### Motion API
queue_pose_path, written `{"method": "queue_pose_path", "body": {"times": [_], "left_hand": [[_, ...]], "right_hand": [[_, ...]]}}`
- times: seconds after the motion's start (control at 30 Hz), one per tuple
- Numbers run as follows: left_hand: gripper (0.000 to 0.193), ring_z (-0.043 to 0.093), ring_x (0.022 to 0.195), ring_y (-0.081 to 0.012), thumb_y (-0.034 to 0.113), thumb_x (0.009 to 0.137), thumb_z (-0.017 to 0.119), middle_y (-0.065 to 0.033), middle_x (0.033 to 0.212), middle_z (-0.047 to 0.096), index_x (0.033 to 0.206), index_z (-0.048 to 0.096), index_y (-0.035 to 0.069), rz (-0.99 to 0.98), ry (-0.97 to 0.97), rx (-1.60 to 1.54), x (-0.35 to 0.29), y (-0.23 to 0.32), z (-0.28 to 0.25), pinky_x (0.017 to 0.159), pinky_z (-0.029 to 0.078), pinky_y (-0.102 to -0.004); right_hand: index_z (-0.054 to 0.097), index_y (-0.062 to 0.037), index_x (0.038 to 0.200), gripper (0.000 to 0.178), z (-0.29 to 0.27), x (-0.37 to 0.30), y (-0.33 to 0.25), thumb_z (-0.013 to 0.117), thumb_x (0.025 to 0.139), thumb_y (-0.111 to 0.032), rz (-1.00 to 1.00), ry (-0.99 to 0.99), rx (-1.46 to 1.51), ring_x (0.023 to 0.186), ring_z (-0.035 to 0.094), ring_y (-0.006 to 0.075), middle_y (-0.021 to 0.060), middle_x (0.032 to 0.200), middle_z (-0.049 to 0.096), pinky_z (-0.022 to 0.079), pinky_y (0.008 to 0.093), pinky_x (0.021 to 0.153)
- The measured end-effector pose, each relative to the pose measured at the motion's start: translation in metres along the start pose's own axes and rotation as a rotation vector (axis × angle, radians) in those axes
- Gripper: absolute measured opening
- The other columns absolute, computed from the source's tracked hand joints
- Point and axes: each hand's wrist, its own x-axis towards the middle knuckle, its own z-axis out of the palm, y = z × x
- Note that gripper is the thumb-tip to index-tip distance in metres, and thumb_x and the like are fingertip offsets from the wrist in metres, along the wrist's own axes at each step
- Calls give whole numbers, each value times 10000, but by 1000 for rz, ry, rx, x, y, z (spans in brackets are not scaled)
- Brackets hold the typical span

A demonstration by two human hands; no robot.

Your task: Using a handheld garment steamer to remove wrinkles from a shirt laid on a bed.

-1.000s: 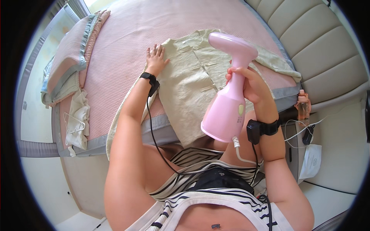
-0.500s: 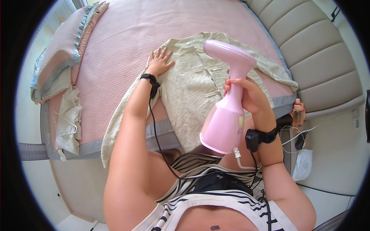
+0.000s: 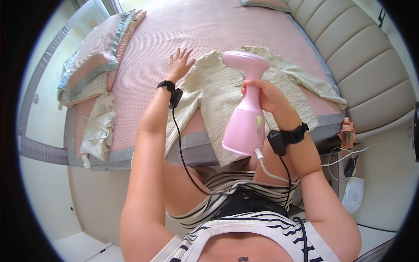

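Observation:
My right hand (image 3: 270,96) is wrapped round the neck of a pink garment steamer (image 3: 245,124). Its head tips toward the upper left, above a cream long-sleeved shirt (image 3: 214,94) spread over the bed. From the steamer's base a white cord runs down toward my lap. Past the shirt's left shoulder, my left hand (image 3: 180,64) has its fingers spread and holds nothing; whether it touches the bed cannot be made out. The steamer and my right arm cover part of the shirt's front.
A pink quilted bedspread (image 3: 179,26) lies under the shirt. Folded bedding (image 3: 94,65) and a white cloth with a hanger (image 3: 98,135) lie at the left. On the right are a padded headboard (image 3: 362,65), a bottle (image 3: 347,135), white cables and a white packet (image 3: 353,195).
My left hand has come off the shirt to just beyond its shoulder. The steamer has shifted left and slightly down in the picture, still in my right hand. The whole view has shifted too.

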Motion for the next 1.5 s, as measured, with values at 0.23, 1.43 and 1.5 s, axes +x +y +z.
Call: {"method": "queue_pose_path", "body": {"times": [0.23, 1.43, 1.5], "left_hand": [[430, 470, 1155, -306, 300, 841, 562, -144, 1254, 490, 1245, 476, 176, -20, -38, -206, -37, -14, -118, 942, 390, -386], [402, 626, 753, -270, 325, 616, 667, -167, 816, 650, 860, 665, 6, -410, -630, -12, -137, -61, -23, 665, 489, -367], [375, 642, 739, -263, 273, 599, 649, -169, 806, 658, 873, 677, 18, -494, -678, -74, -129, -51, -44, 653, 502, -349]], "right_hand": [[527, -35, 901, 142, 15, 0, -12, 571, 784, -103, -18, -292, 87, 720, 569, 179, 72, 771, 576, 484, 311, 693], [493, -20, 944, 204, 45, -59, -26, 575, 781, -113, -121, -382, 130, 757, 553, 182, 81, 804, 556, 469, 315, 719], [480, 7, 993, 253, 42, -61, -26, 568, 809, -142, -116, -252, 50, 787, 560, 194, 101, 836, 564, 473, 321, 727]]}}
